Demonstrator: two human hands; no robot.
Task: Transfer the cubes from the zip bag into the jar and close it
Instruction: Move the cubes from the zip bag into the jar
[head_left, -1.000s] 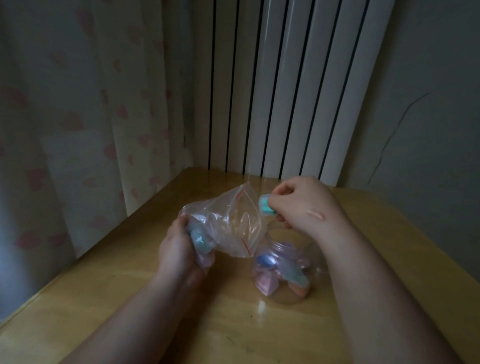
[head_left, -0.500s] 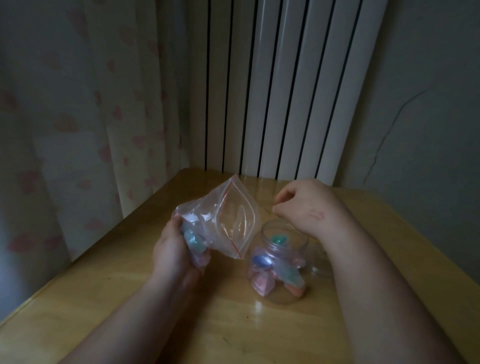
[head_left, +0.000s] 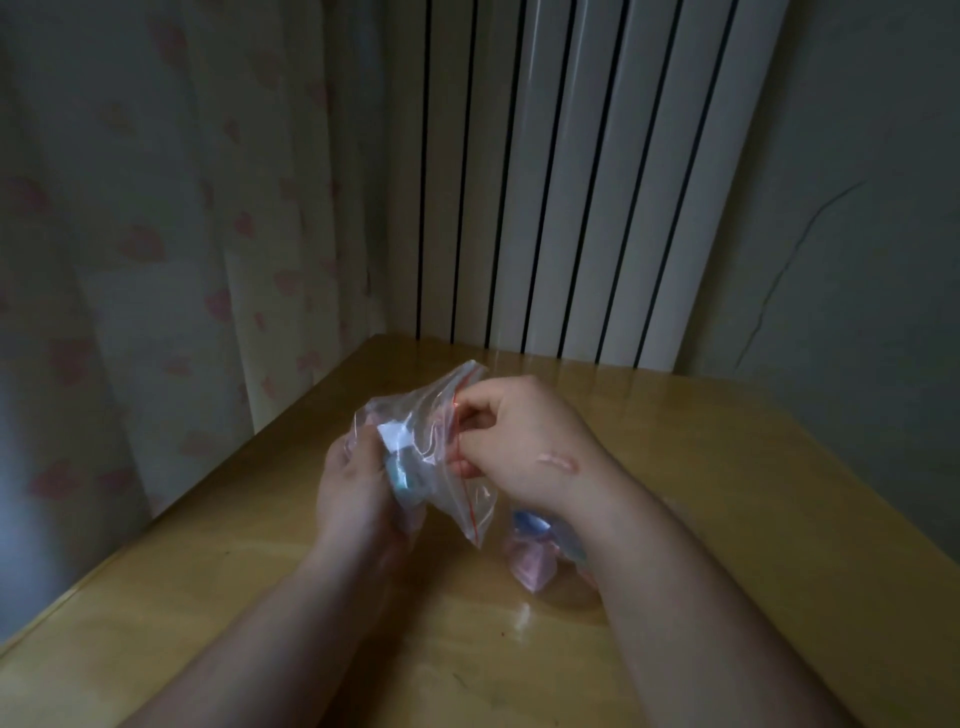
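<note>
A clear zip bag (head_left: 431, 431) with a red seal line is held above the wooden table. My left hand (head_left: 353, 493) grips its lower part, where teal and pale cubes (head_left: 402, 475) bunch together. My right hand (head_left: 514, 436) has its fingers at the bag's red-lined mouth, reaching into the opening. The clear jar (head_left: 540, 561) stands on the table below my right wrist, with blue, pink and teal cubes inside. My right forearm hides the jar's mouth and right side. No lid is visible.
The wooden table (head_left: 727, 519) sits in a room corner. A white ribbed radiator (head_left: 571, 182) stands behind it, and a curtain with pink hearts (head_left: 156, 234) hangs along the left edge. A grey wall is at the right.
My right hand dropped a teal cube into the jar, then moved left to the bag's mouth. My left hand has kept its hold on the bag.
</note>
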